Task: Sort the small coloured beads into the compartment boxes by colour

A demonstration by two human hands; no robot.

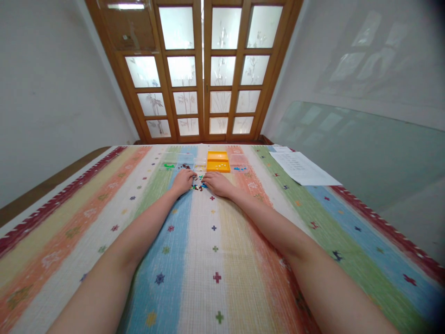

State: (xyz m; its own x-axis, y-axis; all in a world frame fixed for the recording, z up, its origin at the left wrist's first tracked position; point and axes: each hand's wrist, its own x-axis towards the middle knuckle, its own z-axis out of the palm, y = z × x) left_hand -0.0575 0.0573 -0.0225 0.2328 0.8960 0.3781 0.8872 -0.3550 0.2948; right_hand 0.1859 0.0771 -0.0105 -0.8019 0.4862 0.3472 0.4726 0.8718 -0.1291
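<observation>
A small pile of mixed beads or tiny pieces [199,187], in blue, brown, green and white, lies on the striped cloth between my two hands. My left hand [183,181] rests at the pile's left side, fingers curled together with the tips at its edge. From the right, my right hand [218,183] reaches to the same pile, its fingers bent and closed near some blue pieces. Whatever either hand pinches is too small to make out. Just beyond stands an open yellow box [218,157] with a few white pieces in it.
Clear trays flank the yellow box, holding green pieces [169,165], brown pieces [184,166] and blue pieces [239,169]. Printed paper sheets [304,168] lie at the right rear of the table. Behind the table are wooden glass-paned doors [204,69], and a glass panel [347,144] leans at the right.
</observation>
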